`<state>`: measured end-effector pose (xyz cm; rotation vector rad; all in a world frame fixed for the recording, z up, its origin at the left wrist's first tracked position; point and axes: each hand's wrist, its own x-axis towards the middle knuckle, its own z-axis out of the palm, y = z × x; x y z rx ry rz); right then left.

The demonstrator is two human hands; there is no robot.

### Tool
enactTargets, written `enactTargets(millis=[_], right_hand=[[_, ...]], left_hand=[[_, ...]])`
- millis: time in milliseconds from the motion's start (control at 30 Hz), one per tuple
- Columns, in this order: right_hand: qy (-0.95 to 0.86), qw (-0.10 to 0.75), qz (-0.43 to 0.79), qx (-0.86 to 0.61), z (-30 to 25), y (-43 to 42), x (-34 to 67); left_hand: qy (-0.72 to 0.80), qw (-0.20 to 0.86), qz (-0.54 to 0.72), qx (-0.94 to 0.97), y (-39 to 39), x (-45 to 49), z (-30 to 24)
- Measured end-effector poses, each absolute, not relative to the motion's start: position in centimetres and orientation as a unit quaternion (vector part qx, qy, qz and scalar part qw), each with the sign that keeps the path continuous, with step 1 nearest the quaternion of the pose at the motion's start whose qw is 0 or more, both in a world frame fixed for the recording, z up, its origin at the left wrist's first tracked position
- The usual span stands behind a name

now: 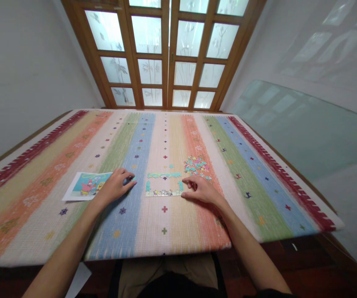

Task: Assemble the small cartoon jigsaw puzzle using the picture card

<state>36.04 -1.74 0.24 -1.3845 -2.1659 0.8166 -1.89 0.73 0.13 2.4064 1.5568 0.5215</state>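
A jigsaw puzzle border (pixel 165 193) lies on the striped tablecloth in front of me, a rectangle of joined pieces with cloth showing inside. My right hand (pixel 201 189) rests at its right side, thumb and index finger apart by the edge pieces; whether they touch these I cannot make out. To the left of the border, my left hand (pixel 118 184) hovers or rests with thumb and fingers apart, nothing visible between them. It partly covers a printed cartoon picture (pixel 87 184). Beyond my right hand sits a heap of loose puzzle pieces (pixel 196 164). One loose turquoise piece (pixel 171 166) lies above the border.
The table is spread with a striped tablecloth (pixel 164 221), its front edge close to my lap. A wooden door with glass panes (pixel 168 58) stands behind the table. At the right, a pale glass panel (pixel 305 128) leans by the wall. A white sheet (pixel 78 280) shows below the table's front edge.
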Motion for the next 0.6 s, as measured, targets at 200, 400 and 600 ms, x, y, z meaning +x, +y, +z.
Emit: enactTargets(millis=[200,400,600], right_hand=[[-0.783,0.223,0.298,-0.499,0.07,-1.7,36.08],[-0.781,0.223,0.301,-0.499,0.33,-1.79,36.08],[-0.78,0.222,0.306,-0.499,0.32,-1.8,36.1]], left_hand=[[0.508,0.153,0.177,0.829,0.64,-1.4,0.27],[0.532,0.132,0.194,0.814,0.07,-1.7,0.35],[0.543,0.127,0.19,0.808,0.0,-1.82,0.26]])
